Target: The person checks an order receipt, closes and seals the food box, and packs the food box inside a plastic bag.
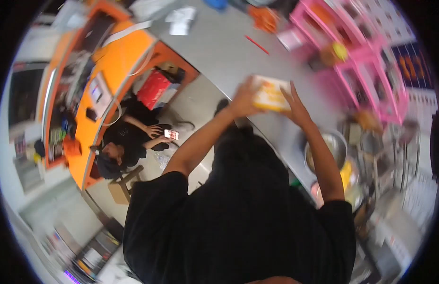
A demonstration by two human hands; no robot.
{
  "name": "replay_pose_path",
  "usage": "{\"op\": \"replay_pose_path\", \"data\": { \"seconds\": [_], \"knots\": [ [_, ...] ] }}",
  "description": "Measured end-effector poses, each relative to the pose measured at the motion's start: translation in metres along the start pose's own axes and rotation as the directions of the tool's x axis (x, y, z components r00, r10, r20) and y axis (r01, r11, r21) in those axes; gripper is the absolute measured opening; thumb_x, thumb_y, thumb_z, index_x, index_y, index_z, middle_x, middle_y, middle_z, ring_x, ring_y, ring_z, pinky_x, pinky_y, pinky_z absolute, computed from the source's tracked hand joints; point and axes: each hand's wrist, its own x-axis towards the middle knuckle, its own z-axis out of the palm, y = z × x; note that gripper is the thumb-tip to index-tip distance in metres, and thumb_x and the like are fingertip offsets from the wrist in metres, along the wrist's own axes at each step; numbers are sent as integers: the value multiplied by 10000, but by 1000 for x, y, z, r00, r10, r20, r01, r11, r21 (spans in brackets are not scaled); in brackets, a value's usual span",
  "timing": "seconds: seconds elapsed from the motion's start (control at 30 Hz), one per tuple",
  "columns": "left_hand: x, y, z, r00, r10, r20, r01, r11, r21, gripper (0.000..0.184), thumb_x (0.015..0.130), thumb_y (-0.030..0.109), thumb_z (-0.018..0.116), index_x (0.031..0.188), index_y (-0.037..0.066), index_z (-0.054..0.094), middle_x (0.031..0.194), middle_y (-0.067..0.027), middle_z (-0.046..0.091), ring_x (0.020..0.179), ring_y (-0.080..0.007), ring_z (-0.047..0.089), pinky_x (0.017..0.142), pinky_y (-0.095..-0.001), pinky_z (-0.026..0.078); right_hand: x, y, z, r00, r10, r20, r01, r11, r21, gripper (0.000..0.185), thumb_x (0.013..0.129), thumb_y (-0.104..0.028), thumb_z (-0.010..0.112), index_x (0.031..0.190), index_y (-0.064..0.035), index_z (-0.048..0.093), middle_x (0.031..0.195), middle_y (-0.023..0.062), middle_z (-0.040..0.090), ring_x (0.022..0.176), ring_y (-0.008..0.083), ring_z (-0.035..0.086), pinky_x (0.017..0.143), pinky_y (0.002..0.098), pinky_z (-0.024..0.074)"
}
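Between my two hands is a small white and yellow box (pixel 271 93), held above the edge of the grey metal table (pixel 214 52). My left hand (pixel 245 99) grips its left side, with the fingers blurred by motion. On the opposite side, my right hand (pixel 295 104) has its fingers and thumb pressed against the box. Print on the box is too smeared to read. A metal bowl (pixel 341 150) stands on the table beside my right forearm.
Pink plastic racks (pixel 366 61) line the table's far right. A red pen (pixel 257 44), an orange cloth-like item (pixel 263 19) and white paper (pixel 181 21) lie on the tabletop. Left of me, a person (pixel 129 142) sits by an orange desk (pixel 120 57), holding a phone (pixel 171 135).
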Motion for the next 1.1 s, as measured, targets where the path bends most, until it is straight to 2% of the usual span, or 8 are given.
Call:
{"op": "replay_pose_path", "data": {
  "seconds": [0.1,0.2,0.3,0.5,0.6,0.77,0.93,1.1],
  "knots": [
    [-32,-24,36,858,-270,-436,264,961,-76,644,727,263,858,1219,-31,563,1278,-231,561,1128,-349,586,923,-405,494,-13,5,33,912,248,-326,-239,969,68,913,714,-173,851,1489,-122,371,1489,262,340,1279,390,493,1001,429,480],
    [-49,-22,39,689,-718,94,667,580,-468,463,803,180,807,1150,-28,583,1067,-177,662,884,-292,686,730,-363,552,-23,-10,52,784,554,-279,-445,816,369,829,733,-186,850,1434,-86,419,1287,226,532,1066,329,640,871,402,540],
    [-46,0,53,618,-735,279,465,55,-884,293,864,93,749,1045,-41,561,937,-161,685,737,-231,700,651,-307,582,-24,-8,58,695,671,-257,-450,685,573,770,757,-183,841,1404,-73,438,1116,177,624,873,263,685,750,367,554],
    [-44,6,71,469,-871,146,170,-73,-983,244,878,-18,700,944,10,466,927,-165,662,798,-227,698,735,-304,611,-29,-19,54,814,422,-399,-334,902,273,840,764,-175,816,1486,-171,385,1431,233,428,1231,390,527,997,428,474],
    [-44,3,78,460,-883,95,121,-44,-992,326,880,80,735,1007,39,438,955,-167,659,829,-247,701,725,-320,589,-25,-20,49,928,140,-346,-175,982,-70,924,748,-177,815,1531,-240,328,1576,219,205,1403,434,306,1129,481,350],
    [-35,37,28,864,-398,-308,393,916,-81,653,729,310,845,1219,74,482,1225,-172,583,1151,-332,575,903,-507,475,-4,-26,20,989,50,-136,-90,946,-310,1061,687,-204,858,1558,-269,256,1622,209,85,1464,468,170,1157,546,304],
    [14,15,16,992,24,127,-83,872,482,1018,684,542,807,1508,151,354,1576,-223,202,1428,-493,200,1078,-667,270,20,-28,7,982,153,111,-102,924,-369,1159,660,-218,878,1576,-246,169,1614,249,54,1464,509,114,1155,544,316],
    [20,-21,31,962,157,222,-229,908,351,1009,753,621,719,1545,172,284,1595,-233,127,1432,-550,116,1098,-674,256,21,0,11,984,12,178,50,940,-338,1105,721,-188,838,1576,-152,139,1602,288,37,1462,518,91,1158,513,322]
  ]
}}
